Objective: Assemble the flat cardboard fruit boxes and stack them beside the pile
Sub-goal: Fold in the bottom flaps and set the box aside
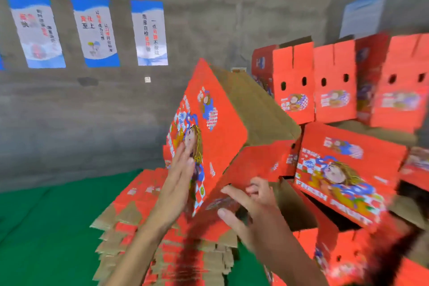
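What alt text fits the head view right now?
Two hands fold up a red fruit box: the left hand presses flat on its printed side, the right hand grips a lower flap. Flat boxes lie beneath; assembled boxes stand right.

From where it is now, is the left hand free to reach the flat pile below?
Probably yes: the left hand lies flat against the raised box, gripping nothing, and the flat pile lies uncovered just below it.

Even, diffuse indoor light is filling the frame, no glare, only soft shadows showing. Motion blur is smearing the right hand (253,206) and the boxes at lower right (343,183). Wide-angle distortion is bending the wall posters (95,30) at upper left.
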Motion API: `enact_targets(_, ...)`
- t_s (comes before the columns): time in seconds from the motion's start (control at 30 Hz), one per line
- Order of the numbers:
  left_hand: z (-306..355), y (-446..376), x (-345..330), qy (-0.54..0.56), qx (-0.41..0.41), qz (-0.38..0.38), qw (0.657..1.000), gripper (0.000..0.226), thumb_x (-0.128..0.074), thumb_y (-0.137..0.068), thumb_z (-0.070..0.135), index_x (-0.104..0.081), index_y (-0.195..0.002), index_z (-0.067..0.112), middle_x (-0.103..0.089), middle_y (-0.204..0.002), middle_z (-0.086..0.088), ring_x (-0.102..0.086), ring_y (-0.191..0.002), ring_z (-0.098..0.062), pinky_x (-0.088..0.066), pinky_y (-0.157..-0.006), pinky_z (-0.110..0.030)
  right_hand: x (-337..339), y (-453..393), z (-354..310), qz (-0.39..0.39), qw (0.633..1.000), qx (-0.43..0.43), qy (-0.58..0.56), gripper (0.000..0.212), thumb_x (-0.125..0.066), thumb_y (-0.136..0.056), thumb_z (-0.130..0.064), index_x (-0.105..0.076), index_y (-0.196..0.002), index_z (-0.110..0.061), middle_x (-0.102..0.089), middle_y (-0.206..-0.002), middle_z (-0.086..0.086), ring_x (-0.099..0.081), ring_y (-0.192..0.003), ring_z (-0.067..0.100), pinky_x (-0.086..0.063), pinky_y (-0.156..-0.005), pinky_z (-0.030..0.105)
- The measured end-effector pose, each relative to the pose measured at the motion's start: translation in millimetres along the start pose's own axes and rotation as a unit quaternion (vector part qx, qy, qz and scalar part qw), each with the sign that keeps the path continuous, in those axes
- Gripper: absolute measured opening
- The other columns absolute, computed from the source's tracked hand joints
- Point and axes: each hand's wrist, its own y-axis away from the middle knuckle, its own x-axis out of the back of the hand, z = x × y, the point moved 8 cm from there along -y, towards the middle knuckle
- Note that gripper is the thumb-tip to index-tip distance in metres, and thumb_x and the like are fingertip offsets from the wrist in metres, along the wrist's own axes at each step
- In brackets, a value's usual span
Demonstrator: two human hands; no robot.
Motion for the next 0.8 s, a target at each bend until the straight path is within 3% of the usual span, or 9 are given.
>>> enact_targets(0.1, 11.8, -11.2, -71.3, 0.121, 0.007, -0.025, 0.992, 0.073, -0.032, -0.102, 0.065, -0.024, -0.164, 0.027, -0.024, -0.170, 0.015, -0.015, -0.157, -0.002, -0.014, -0.128, -0.027, 48.0, 20.5, 6.5, 0.079, 0.994, 0.024, 0.065, 0.038, -0.062, -0.090, -0.058, -0.063, -0.125, -0.044, -0.039, -0.128, 0.009, -0.054, -0.119, 0.035, -0.043, -0.107, 0.035)
enact_targets(0.17, 13.2, -14.5, -123.2, 0.182, 0.066, -0.073, 0.978, 0.084, -0.038, -0.092, 0.073, -0.036, -0.159, 0.022, -0.037, -0.165, -0.003, -0.027, -0.156, -0.019, -0.024, -0.127, -0.040, 86.2, 39.4, 13.2, 0.133, 0.987, 0.016, 0.088, 0.037, -0.069, -0.087, -0.052, -0.066, -0.121, -0.039, -0.050, -0.120, 0.020, -0.060, -0.109, 0.041, -0.055, -0.096, 0.048)
enact_targets(0.23, 24.2, -12.0, -171.2, 0.159, 0.107, -0.133, 0.972, 0.109, -0.042, -0.070, 0.091, -0.043, -0.153, 0.021, -0.046, -0.158, -0.014, -0.039, -0.150, -0.035, -0.032, -0.123, -0.053, 123.7, 61.5, 17.9, 0.174, 0.975, -0.003, 0.135, 0.036, -0.078, -0.084, -0.048, -0.074, -0.117, -0.035, -0.053, -0.116, 0.022, -0.061, -0.103, 0.041, -0.057, -0.089, 0.049)
enact_targets(0.3, 45.3, -13.1, -218.6, 0.238, 0.118, -0.183, 0.946, 0.139, -0.046, -0.055, 0.106, -0.043, -0.155, 0.010, -0.047, -0.157, -0.017, -0.047, -0.143, -0.034, -0.038, -0.119, -0.052, 158.2, 84.2, 20.5, 0.200, 0.961, -0.034, 0.187, 0.038, -0.077, -0.084, -0.049, -0.076, -0.117, -0.030, -0.054, -0.118, 0.023, -0.061, -0.104, 0.041, -0.057, -0.087, 0.047)
enact_targets(0.4, 99.1, -17.5, -281.3, 0.321, 0.092, -0.232, 0.914, 0.110, -0.057, -0.085, 0.080, -0.031, -0.152, -0.004, -0.038, -0.152, -0.032, -0.054, -0.133, -0.038, -0.054, -0.103, -0.043, 203.1, 113.5, 25.5, 0.236, 0.935, -0.073, 0.254, 0.035, -0.073, -0.088, -0.051, -0.073, -0.119, -0.034, -0.052, -0.116, 0.016, -0.057, -0.101, 0.036, -0.052, -0.091, 0.042)
enact_targets(0.47, 128.1, -15.1, -319.5, 0.304, 0.062, -0.248, 0.918, 0.086, -0.050, -0.098, 0.063, -0.035, -0.149, -0.004, -0.038, -0.150, -0.035, -0.045, -0.138, -0.046, -0.044, -0.113, -0.056, 225.8, 129.7, 38.1, 0.248, 0.920, -0.105, 0.286, 0.036, -0.077, -0.086, -0.050, -0.072, -0.119, -0.037, -0.049, -0.115, 0.011, -0.053, -0.100, 0.031, -0.049, -0.092, 0.043)
enact_targets(0.57, 157.1, -5.7, -375.6, 0.344, 0.079, -0.289, 0.890, 0.097, -0.048, -0.091, 0.075, -0.043, -0.145, -0.006, -0.040, -0.150, -0.035, -0.031, -0.144, -0.054, -0.028, -0.116, -0.073, 251.0, 152.3, 66.3, 0.251, 0.895, -0.179, 0.322, 0.043, -0.083, -0.081, -0.050, -0.071, -0.121, -0.041, -0.047, -0.119, 0.012, -0.052, -0.103, 0.032, -0.051, -0.092, 0.042)
enact_targets(0.7, 200.1, -2.4, -424.8, 0.381, 0.024, -0.331, 0.863, 0.081, -0.030, -0.100, 0.075, -0.045, -0.153, 0.015, -0.041, -0.161, -0.016, -0.032, -0.153, -0.035, -0.028, -0.122, -0.060, 277.1, 174.0, 95.0, 0.264, 0.882, -0.212, 0.329, 0.047, -0.082, -0.084, -0.046, -0.069, -0.128, -0.038, -0.041, -0.119, 0.007, -0.049, -0.104, 0.027, -0.051, -0.091, 0.037)
enact_targets(0.8, 199.9, 9.0, -459.1, 0.373, 0.082, -0.356, 0.853, 0.064, -0.028, -0.091, 0.075, -0.051, -0.139, 0.039, -0.047, -0.159, -0.001, -0.040, -0.150, -0.023, -0.033, -0.122, -0.047, 288.5, 184.9, 112.6, 0.266, 0.876, -0.209, 0.343, 0.048, -0.081, -0.086, -0.046, -0.068, -0.131, -0.037, -0.040, -0.113, 0.004, -0.051, -0.098, 0.027, -0.054, -0.083, 0.037)
